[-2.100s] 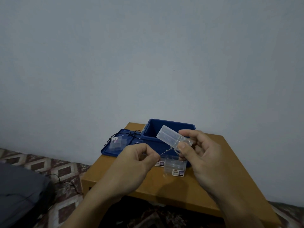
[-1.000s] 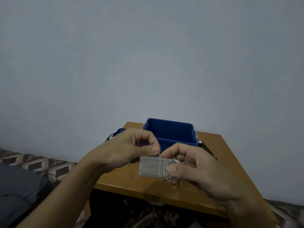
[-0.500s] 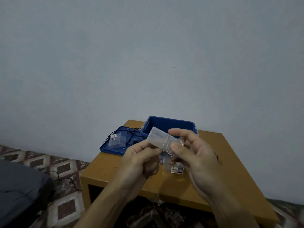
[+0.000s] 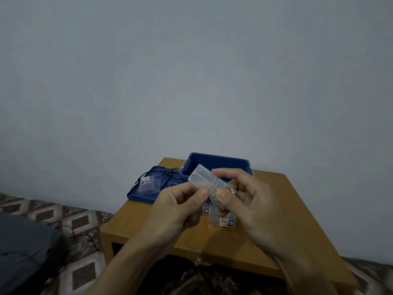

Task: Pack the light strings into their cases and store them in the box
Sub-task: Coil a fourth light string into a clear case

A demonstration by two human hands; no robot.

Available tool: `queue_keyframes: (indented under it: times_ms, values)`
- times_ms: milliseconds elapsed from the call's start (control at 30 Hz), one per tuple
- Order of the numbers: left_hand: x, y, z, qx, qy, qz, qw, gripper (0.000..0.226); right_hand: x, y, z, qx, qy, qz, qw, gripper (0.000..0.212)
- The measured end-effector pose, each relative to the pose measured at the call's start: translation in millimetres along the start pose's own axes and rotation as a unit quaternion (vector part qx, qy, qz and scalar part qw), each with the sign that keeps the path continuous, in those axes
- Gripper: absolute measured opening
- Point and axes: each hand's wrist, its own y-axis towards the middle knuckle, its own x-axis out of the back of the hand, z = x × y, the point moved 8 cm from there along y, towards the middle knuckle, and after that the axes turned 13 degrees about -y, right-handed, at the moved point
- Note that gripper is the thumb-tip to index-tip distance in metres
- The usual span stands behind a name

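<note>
Slack risk: thin silver wire [image 4: 213, 186] unwinds off clear rectangular plastic pack [image 4: 203, 178] | right hand [image 4: 251, 201] grips pack | left hand [image 4: 176, 207] pinches wire

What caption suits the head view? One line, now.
Left hand and right hand hold a wire-wound clear plastic case above a wooden table, near an open blue plastic box.
</note>
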Motion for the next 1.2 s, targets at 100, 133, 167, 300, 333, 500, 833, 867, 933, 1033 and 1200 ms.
queue_keyframes:
  times_ms: [100, 133, 167, 300, 333, 500, 833, 867, 933, 1033, 1200]
  values:
    - [1.2, -0.8, 1.2, -0.003, 0.023, -0.011, 1.0, 0.025, 1.2, -1.1, -4.0, -0.005, -0.005, -0.001, 1.0, 0.031]
    - [1.8, -1.1, 1.3, -0.004, 0.033, -0.015, 0.999, 0.025, 1.6, -1.4, -4.9, -0.005, -0.006, -0.001, 1.0, 0.032]
    - [2.1, -1.4, 1.4, -0.004, 0.043, -0.019, 0.999, 0.023, 2.0, -1.6, -5.7, -0.005, -0.007, -0.002, 1.0, 0.033]
    - [2.9, -1.8, 0.2, -0.004, 0.078, -0.039, 0.996, 0.02, 3.6, -1.6, -8.2, -0.007, -0.008, -0.016, 1.0, 0.03]
    - [2.5, -1.7, -0.4, -0.001, 0.086, -0.044, 0.995, 0.02, 3.8, -1.4, -8.8, -0.007, -0.013, -0.022, 1.0, 0.027]
    - [2.3, -2.9, -3.1, 0.022, 0.095, -0.081, 0.992, 0.03, 9.2, -0.4, -12.1, -0.002, -0.023, -0.082, 0.996, 0.031]
    - [10.5, -5.8, -8.3, 0.036, 0.14, -0.145, 0.979, 0.023, 12.0, -1.6, -16.2, -0.011, -0.004, -0.106, 0.994, 0.03]
    - [9.2, -6.7, -9.1, 0.039, 0.147, -0.143, 0.978, 0.023, 11.8, -2.0, -17.4, -0.014, -0.009, -0.106, 0.994, 0.029]
    - [4.7, -9.1, -11.4, 0.052, 0.165, -0.126, 0.977, 0.023, 11.4, -2.9, -18.7, -0.018, -0.038, -0.103, 0.994, 0.029]
    - [0.4, -12.0, -16.6, 0.089, 0.243, -0.093, 0.962, 0.022, 11.0, -3.9, -21.3, -0.015, -0.099, -0.099, 0.99, 0.029]
    - [2.1, -10.6, -35.2, 0.094, 0.43, -0.065, 0.895, 0.021, 12.2, -5.1, -22.8, -0.019, -0.155, -0.094, 0.983, 0.029]
